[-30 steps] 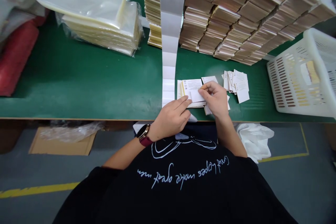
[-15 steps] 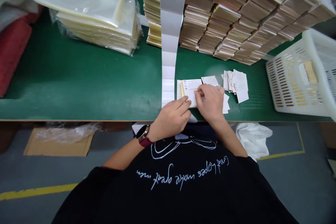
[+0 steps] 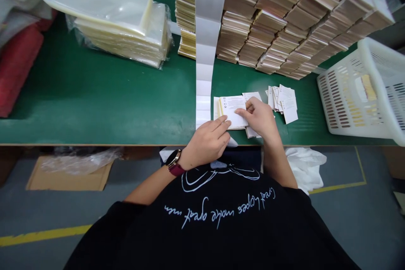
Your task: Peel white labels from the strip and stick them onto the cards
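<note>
A stack of small white printed cards (image 3: 234, 109) lies on the green table in front of me, with yellowish edges showing at its left. My left hand (image 3: 207, 140) rests on the lower left corner of the stack, fingers stretched out and its thumb hidden. At the right edge, my right hand (image 3: 260, 117) pinches a card between thumb and fingers; whether it grips one card or several I cannot tell. More cards (image 3: 251, 95) stick out behind and below this hand. Farther right lies a loose, fanned pile of similar cards (image 3: 287, 103).
Tall rows of stacked cards (image 3: 265, 38) stand at the back right, beside a white upright post (image 3: 204, 71). A white plastic basket (image 3: 338, 105) is at the right end. Wrapped clear plastic sleeves (image 3: 117, 29) lie back left, near red fabric (image 3: 22, 67). The table edge (image 3: 95, 145) runs before me.
My right hand has moved slightly right and turned, its thumb and fingers now at the right edge of the card stack. My left hand stays on the corner.
</note>
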Demonstrator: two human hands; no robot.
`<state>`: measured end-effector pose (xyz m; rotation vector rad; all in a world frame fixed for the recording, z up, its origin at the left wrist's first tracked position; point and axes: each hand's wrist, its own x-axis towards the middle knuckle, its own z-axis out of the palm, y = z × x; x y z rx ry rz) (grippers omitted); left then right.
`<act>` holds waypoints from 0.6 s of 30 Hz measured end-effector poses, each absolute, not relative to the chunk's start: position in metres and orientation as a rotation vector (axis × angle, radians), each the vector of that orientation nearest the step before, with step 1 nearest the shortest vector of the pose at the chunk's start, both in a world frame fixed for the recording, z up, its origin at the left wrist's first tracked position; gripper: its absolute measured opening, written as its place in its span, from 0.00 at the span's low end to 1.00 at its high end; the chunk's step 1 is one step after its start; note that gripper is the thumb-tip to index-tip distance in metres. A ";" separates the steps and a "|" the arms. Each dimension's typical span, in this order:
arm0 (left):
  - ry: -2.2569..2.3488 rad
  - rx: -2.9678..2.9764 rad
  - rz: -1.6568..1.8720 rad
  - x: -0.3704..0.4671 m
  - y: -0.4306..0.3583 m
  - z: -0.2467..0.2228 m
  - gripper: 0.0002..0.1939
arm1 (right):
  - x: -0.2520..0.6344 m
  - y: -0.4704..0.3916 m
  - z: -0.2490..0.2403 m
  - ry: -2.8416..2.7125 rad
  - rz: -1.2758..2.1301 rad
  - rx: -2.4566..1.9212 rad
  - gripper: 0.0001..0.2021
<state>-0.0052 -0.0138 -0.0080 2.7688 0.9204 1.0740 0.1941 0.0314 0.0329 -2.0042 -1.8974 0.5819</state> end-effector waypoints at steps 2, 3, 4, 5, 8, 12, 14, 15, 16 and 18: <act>0.907 2.758 1.067 -0.005 -0.014 -0.008 0.06 | 0.197 0.033 0.025 -1.740 0.697 -1.892 0.11; 0.898 2.755 1.061 -0.006 -0.014 -0.008 0.06 | 0.197 0.032 0.022 -1.690 0.716 -1.857 0.10; 0.892 2.753 1.053 -0.006 -0.014 -0.008 0.06 | 0.197 0.031 0.020 -1.670 0.721 -1.839 0.10; 0.887 2.753 1.043 -0.006 -0.014 -0.008 0.06 | 0.195 0.030 0.020 -1.673 0.708 -1.835 0.08; 0.888 2.749 1.016 -0.006 -0.014 -0.009 0.06 | 0.193 0.023 0.025 -1.745 0.573 -1.887 0.03; 0.883 2.728 1.016 -0.006 -0.014 -0.010 0.06 | 0.213 0.019 0.034 -1.643 0.433 -1.819 0.06; 0.875 2.717 1.027 -0.006 -0.014 -0.011 0.06 | 0.233 0.024 0.035 -1.528 0.421 -1.739 0.07; 0.872 2.714 1.028 -0.006 -0.013 -0.011 0.06 | 0.244 0.028 0.034 -1.487 0.424 -1.740 0.08; 0.870 2.713 1.025 -0.006 -0.013 -0.012 0.06 | 0.252 0.031 0.034 -1.479 0.433 -1.782 0.09; 0.867 2.710 1.018 -0.006 -0.013 -0.012 0.06 | 0.264 0.036 0.034 -1.571 0.416 -1.997 0.13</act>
